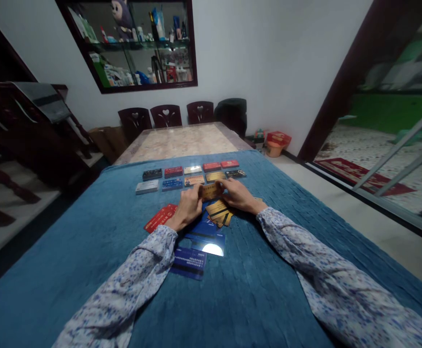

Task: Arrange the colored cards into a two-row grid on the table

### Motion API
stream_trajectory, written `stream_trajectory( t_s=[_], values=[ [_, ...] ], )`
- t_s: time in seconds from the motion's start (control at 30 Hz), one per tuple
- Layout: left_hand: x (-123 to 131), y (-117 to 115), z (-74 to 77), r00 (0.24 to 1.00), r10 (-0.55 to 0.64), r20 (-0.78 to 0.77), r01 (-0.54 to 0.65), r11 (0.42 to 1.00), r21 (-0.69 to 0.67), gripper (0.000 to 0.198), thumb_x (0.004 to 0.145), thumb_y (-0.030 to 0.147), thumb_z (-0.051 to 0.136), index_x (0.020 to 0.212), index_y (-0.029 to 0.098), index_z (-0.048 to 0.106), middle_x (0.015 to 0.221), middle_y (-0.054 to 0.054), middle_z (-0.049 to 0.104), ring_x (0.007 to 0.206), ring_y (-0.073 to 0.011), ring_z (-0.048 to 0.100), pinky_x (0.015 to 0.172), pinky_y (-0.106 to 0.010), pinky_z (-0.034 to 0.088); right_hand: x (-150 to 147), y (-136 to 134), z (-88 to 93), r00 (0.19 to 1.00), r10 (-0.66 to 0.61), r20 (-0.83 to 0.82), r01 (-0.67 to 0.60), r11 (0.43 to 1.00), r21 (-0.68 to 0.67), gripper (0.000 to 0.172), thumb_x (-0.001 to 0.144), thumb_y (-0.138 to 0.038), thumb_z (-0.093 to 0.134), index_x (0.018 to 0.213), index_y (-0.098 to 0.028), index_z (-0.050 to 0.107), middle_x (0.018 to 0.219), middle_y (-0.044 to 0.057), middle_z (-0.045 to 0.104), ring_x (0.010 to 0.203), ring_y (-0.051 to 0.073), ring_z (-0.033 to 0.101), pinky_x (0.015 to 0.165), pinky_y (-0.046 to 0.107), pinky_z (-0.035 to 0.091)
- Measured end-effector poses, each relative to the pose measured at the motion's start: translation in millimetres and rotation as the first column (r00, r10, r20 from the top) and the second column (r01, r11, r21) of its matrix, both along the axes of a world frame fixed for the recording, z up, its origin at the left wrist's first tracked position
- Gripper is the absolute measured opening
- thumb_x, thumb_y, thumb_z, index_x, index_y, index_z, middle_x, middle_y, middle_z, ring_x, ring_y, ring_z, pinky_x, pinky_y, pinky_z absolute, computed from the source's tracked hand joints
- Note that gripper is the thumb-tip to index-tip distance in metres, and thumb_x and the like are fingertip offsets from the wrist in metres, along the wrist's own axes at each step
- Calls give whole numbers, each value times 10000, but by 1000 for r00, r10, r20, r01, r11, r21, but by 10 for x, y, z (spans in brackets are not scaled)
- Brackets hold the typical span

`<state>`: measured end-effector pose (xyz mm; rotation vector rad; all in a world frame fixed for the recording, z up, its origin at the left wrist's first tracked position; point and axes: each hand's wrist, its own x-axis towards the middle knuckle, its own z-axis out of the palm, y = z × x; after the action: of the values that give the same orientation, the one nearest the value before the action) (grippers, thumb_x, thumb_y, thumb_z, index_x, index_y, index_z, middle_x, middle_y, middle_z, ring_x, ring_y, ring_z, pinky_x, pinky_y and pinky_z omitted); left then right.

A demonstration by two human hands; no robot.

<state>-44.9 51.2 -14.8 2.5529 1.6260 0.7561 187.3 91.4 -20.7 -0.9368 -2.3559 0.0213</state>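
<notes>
Between my two hands a gold card (211, 192) is held up, tilted, possibly with more cards behind it. My left hand (189, 205) is closed on its left end, and my right hand (240, 194) pinches its right end. Just below lie several loose gold cards (219, 211), fanned out over blue cards (208, 237). Another blue card (189, 263) lies nearer to me. Left of my left hand are overlapping red cards (160, 217), partly covered by that hand.
Beyond my hands stand two rows of card stacks, among them a white stack (147, 187), a blue stack (172, 184) and a black stack (152, 174). A blue cloth (123, 270) covers the near table. Dark chairs (166, 116) stand behind the stone tabletop (185, 138).
</notes>
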Motion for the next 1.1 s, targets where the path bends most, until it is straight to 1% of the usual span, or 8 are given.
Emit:
stream_trajectory(
  t_s=[0.17, 0.3, 0.43, 0.6, 0.7, 0.83, 0.97, 1.1],
  values=[
    [6, -19, 7, 1000, 8, 1, -8, 1000, -1, 599, 823, 112, 555, 1406, 154, 426, 1212, -143, 675, 1133, -309, 619, 968, -469, 448, 14, 8, 13, 1000, -7, 11, 7, 1000, 22, 403, 908, -204, 577, 1307, -147, 572, 1019, 131, 714, 944, 266, 588, 821, 378, 479],
    [-7, -19, -2, 1000, 2, 8, -2, 1000, -10, 647, 823, 108, 552, 1447, 153, 390, 1286, -155, 648, 1179, -307, 589, 994, -474, 427, 9, -2, 40, 998, -31, 63, 31, 999, 10, 369, 919, -205, 580, 1281, -135, 572, 1037, 132, 723, 951, 258, 582, 817, 359, 452],
    [-16, -3, -26, 1000, 7, 6, -7, 1000, -4, 635, 832, 99, 548, 1447, 147, 394, 1278, -151, 652, 1163, -296, 592, 992, -457, 422, 14, -4, 62, 995, -39, 94, 39, 999, 2, 373, 923, -222, 580, 1283, -123, 572, 1086, 141, 715, 984, 262, 564, 831, 364, 441],
    [-6, 4, -49, 1000, 14, -24, -13, 999, 32, 574, 843, 109, 563, 1403, 167, 448, 1284, -144, 646, 1174, -295, 580, 1007, -455, 404, 50, 20, 65, 989, -45, 142, 39, 998, 45, 416, 923, -249, 578, 1323, -135, 564, 1156, 151, 686, 1040, 277, 532, 882, 389, 436],
    [3, -10, -29, 998, 21, -59, -18, 999, 39, 523, 849, 133, 580, 1364, 170, 496, 1265, -145, 640, 1179, -305, 570, 999, -456, 404, 75, 33, 58, 984, -55, 168, 42, 996, 82, 412, 918, -264, 587, 1312, -142, 585, 1208, 160, 656, 1081, 288, 511, 900, 399, 435],
    [22, -44, 14, 996, 34, -88, -28, 998, 62, 516, 833, 153, 609, 1342, 165, 525, 1281, -155, 609, 1215, -323, 540, 1013, -468, 390, 97, 40, 48, 987, -39, 157, 21, 993, 117, 394, 939, -321, 584, 1295, -153, 605, 1260, 163, 620, 1121, 292, 485, 915, 410, 427],
    [46, -74, 42, 993, 44, -109, -36, 996, 80, 503, 819, 153, 618, 1317, 160, 547, 1274, -165, 593, 1223, -332, 526, 1013, -482, 383, 107, 35, 62, 988, -14, 156, -5, 993, 116, 407, 934, -334, 603, 1303, -162, 610, 1247, 163, 619, 1124, 297, 476, 918, 425, 425],
    [53, -91, 69, 992, 24, -127, -14, 997, 80, 456, 823, 159, 614, 1277, 164, 566, 1237, -158, 598, 1200, -326, 533, 1014, -492, 373, 117, 28, 92, 982, -6, 188, -11, 996, 92, 434, 918, -327, 622, 1308, -135, 615, 1240, 178, 624, 1117, 307, 475, 923, 446, 431]
  ],
)
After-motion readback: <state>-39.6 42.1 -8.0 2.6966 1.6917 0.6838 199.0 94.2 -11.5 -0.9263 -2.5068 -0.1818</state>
